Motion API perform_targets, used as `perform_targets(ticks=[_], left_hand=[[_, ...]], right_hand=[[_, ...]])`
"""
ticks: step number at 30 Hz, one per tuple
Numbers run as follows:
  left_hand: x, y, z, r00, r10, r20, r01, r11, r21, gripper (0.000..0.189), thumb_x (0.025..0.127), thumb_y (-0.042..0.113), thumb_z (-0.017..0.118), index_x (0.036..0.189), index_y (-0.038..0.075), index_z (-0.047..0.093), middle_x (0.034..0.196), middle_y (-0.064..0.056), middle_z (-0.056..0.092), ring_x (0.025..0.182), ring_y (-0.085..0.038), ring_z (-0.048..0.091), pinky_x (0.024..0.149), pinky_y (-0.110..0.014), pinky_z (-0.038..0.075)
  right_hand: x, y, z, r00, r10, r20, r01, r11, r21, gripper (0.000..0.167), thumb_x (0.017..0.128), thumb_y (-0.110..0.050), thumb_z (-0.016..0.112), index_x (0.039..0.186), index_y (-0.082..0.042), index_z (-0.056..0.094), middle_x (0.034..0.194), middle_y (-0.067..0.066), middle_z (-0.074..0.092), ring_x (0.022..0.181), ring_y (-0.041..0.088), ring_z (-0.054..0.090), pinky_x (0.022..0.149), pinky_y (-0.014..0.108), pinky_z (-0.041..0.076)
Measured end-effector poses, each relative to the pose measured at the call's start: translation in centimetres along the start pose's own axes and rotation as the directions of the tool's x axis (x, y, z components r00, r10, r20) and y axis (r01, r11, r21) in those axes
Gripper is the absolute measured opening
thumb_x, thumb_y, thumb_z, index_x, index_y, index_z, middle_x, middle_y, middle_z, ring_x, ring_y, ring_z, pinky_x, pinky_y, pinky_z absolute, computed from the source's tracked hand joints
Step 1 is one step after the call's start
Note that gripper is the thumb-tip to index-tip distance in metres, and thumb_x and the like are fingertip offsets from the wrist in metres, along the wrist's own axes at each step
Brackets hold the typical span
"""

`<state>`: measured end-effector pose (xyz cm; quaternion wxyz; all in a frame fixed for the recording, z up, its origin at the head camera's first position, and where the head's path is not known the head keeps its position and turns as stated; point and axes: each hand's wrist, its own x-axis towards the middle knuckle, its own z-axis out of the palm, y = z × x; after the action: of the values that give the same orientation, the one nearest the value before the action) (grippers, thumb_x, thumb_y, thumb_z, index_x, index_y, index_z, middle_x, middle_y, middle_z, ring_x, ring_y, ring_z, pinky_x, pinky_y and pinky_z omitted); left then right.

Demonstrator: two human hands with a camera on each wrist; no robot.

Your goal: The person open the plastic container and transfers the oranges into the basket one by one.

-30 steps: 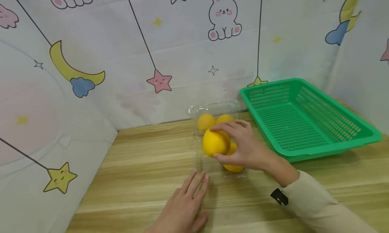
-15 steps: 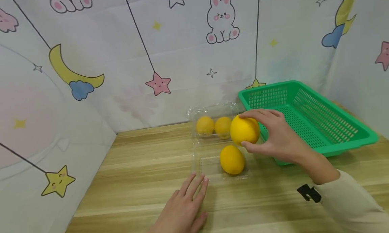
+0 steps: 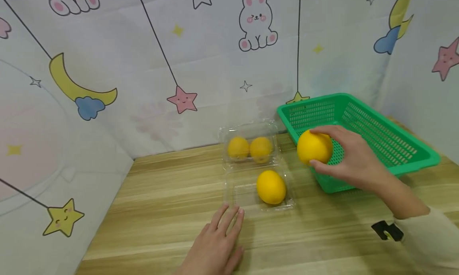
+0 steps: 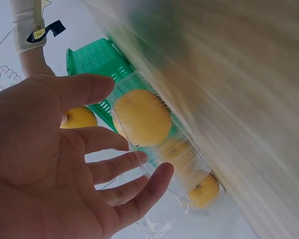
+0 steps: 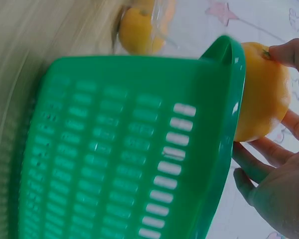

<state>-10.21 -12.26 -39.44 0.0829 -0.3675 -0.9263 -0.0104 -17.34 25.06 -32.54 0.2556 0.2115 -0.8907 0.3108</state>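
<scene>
In the head view my right hand [image 3: 353, 157] grips an orange [image 3: 312, 147] between thumb and fingers, held up by the left rim of the green plastic basket [image 3: 365, 143]. The right wrist view shows this same orange [image 5: 263, 94] just past the basket rim [image 5: 234, 114]. My left hand [image 3: 216, 243] lies with straight fingers near the front edge of a clear plastic clamshell box [image 3: 247, 193]. One orange [image 3: 271, 187] sits in the box's near half. Two more oranges [image 3: 238, 148] show through the clear plastic of its far half.
A wooden table [image 3: 168, 203] bears the box and the basket, which stands at the right. Behind them hangs a white cloth [image 3: 215, 59] printed with rabbits, moons and stars, and it also runs along the left side.
My right hand has lifted its orange out from over the clamshell box and carried it rightward to the basket's rim. The left hand has stayed in nearly the same place.
</scene>
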Motion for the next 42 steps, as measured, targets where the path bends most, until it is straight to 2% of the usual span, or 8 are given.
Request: perform_targets(ticks=[2,8,15,19,27,37,42], left_hand=[[0.0,0.0,0.0,1.0,-0.001,0.004,0.001,1.0,0.001,0.074,0.1,0.039,0.071,0.16,0.004,0.045,0.165,-0.014,0.044,0.152,-0.037,0.041,0.101,-0.052,0.057],[0.0,0.0,0.0,1.0,0.003,0.005,-0.003,1.0,0.006,0.074,0.1,0.039,0.071,0.16,0.004,0.046,0.164,-0.014,0.045,0.151,-0.037,0.042,0.099,-0.051,0.058],[0.1,-0.1,-0.1,1.0,0.002,-0.004,-0.002,1.0,0.019,0.073,0.099,0.039,0.072,0.159,0.004,0.047,0.163,-0.013,0.046,0.15,-0.036,0.043,0.096,-0.05,0.059],[0.0,-0.1,0.0,1.0,0.006,-0.016,-0.006,0.999,0.032,0.073,0.099,0.038,0.072,0.159,0.005,0.048,0.162,-0.012,0.047,0.149,-0.036,0.043,0.095,-0.05,0.06],[0.0,-0.2,0.0,0.999,0.017,-0.031,-0.015,0.998,0.055,0.071,0.099,0.038,0.072,0.158,0.005,0.049,0.161,-0.011,0.048,0.148,-0.035,0.044,0.093,-0.049,0.06],[0.0,-0.1,0.0,1.0,0.003,0.0,-0.003,1.0,0.012,0.072,0.101,0.038,0.07,0.16,0.006,0.046,0.163,-0.009,0.046,0.15,-0.033,0.042,0.096,-0.051,0.059],[0.0,-0.2,-0.1,1.0,0.001,0.0,-0.001,1.0,0.002,0.072,0.101,0.038,0.07,0.161,0.007,0.045,0.164,-0.008,0.046,0.15,-0.032,0.042,0.096,-0.051,0.059]], right_hand=[[-0.3,0.4,-0.4,1.0,0.03,0.003,-0.03,0.999,-0.017,0.068,0.079,-0.014,0.093,0.14,-0.013,0.063,0.139,0.013,0.066,0.12,0.037,0.06,0.088,0.063,0.052],[-0.9,1.5,-1.0,0.989,0.144,0.038,-0.141,0.988,-0.062,0.069,0.083,-0.019,0.091,0.144,-0.01,0.059,0.143,0.019,0.06,0.119,0.042,0.057,0.086,0.067,0.052],[-1.2,2.3,-0.9,0.962,0.26,0.079,-0.247,0.958,-0.149,0.068,0.087,-0.031,0.087,0.145,-0.008,0.058,0.142,0.027,0.057,0.112,0.045,0.057,0.079,0.062,0.051],[-1.0,2.8,-1.1,0.943,0.304,0.139,-0.277,0.944,-0.18,0.069,0.089,-0.037,0.084,0.146,-0.008,0.057,0.143,0.029,0.057,0.11,0.045,0.058,0.076,0.057,0.051],[-0.7,3.8,-1.4,0.906,0.335,0.26,-0.284,0.935,-0.213,0.072,0.09,-0.041,0.082,0.148,-0.006,0.056,0.141,0.03,0.06,0.095,0.034,0.062,0.067,0.037,0.046],[-0.3,4.6,-1.4,0.862,0.337,0.378,-0.293,0.941,-0.17,0.07,0.089,-0.034,0.083,0.146,-0.003,0.056,0.132,0.028,0.063,0.09,0.028,0.059,0.068,0.036,0.046],[0.0,4.9,-1.2,0.831,0.351,0.433,-0.319,0.936,-0.146,0.069,0.089,-0.033,0.083,0.146,-0.004,0.057,0.127,0.025,0.065,0.086,0.025,0.056,0.066,0.035,0.045]])
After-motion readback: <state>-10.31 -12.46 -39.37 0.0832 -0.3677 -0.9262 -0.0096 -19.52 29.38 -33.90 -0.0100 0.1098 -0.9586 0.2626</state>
